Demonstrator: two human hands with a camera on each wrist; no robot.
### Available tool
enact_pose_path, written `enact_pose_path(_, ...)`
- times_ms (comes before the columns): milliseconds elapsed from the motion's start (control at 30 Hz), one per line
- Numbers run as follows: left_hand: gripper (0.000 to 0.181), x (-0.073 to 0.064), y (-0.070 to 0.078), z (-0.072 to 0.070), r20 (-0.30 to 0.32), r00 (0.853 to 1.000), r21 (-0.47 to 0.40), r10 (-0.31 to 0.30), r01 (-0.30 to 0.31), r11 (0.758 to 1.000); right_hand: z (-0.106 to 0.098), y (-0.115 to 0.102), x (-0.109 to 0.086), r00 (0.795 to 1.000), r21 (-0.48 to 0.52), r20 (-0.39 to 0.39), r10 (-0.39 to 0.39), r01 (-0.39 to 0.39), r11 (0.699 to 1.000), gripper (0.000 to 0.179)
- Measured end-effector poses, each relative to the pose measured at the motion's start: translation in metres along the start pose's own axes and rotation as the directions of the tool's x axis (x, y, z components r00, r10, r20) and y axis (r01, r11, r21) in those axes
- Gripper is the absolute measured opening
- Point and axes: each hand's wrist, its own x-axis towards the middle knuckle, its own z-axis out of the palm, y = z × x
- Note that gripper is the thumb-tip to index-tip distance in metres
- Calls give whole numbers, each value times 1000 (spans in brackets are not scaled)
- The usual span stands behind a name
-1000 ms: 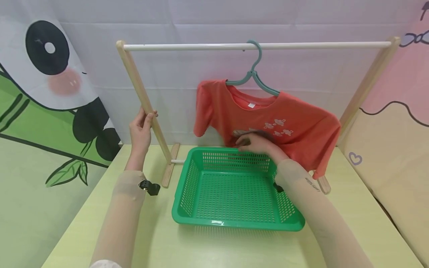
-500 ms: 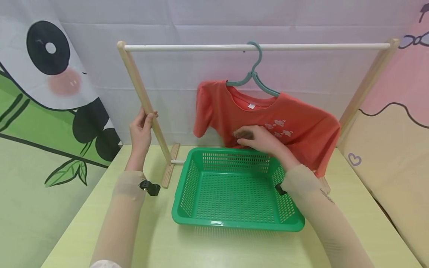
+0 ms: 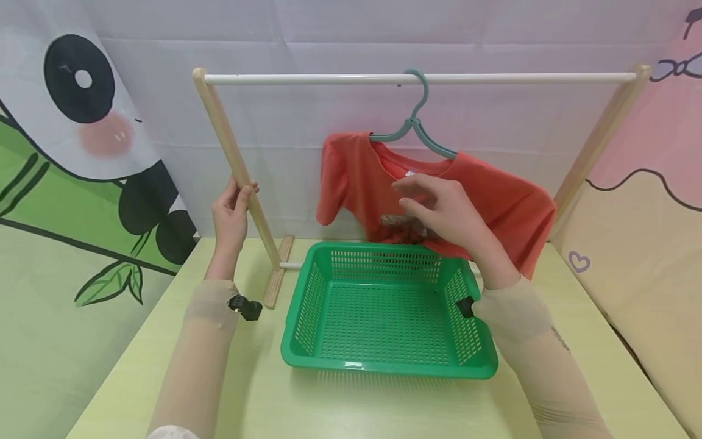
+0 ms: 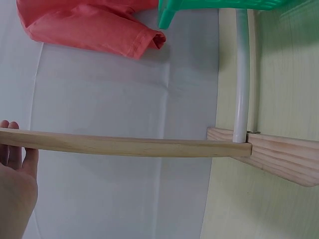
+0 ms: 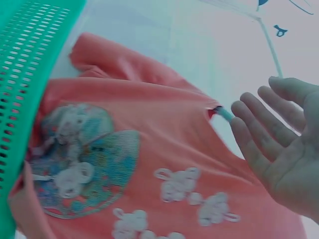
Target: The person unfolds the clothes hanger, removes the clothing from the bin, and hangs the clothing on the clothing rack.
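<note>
A red T-shirt with printed white figures hangs on a teal hanger, hooked over the white rail of a small clothes rack. My left hand grips the rack's left wooden post, thumb in front and fingers behind, as the left wrist view also shows. In front of the shirt my right hand is raised, holding nothing, its fingers loosely bent. The right wrist view shows the right palm apart from the fabric. The shirt's lower edge is hidden behind the green basket.
The perforated basket stands on the pale yellow table, close before the rack. The rack's left wooden foot rests on the table, and its right post rises at the far side. A white cloth backdrop hangs behind.
My right hand has come up and back from the shirt's lower part to in front of its chest. The left hand has kept its grip on the post.
</note>
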Motion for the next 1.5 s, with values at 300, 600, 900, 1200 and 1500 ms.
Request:
enact_pose_path(300,38,-1,3,4,1,1000,7,1,-1,1000,-23,-10,-12,913,-125,-348,-215,182,975,25)
enact_pose_path(600,39,-1,3,4,4,1000,29,-21,21,999,-40,-4,-18,798,-174,-589,-126,27,984,25)
enact_pose_path(900,41,0,0,5,-3,1000,31,-24,24,999,-43,13,-15,750,-245,-655,-87,-102,964,24)
enact_pose_path(1200,37,-1,0,6,-3,1000,21,-27,27,999,-38,26,-10,755,-229,-654,-45,-141,963,23)
enact_pose_path(1500,36,0,2,8,5,1000,3,-5,5,1000,-26,39,2,752,-155,-659,-25,-103,983,22)
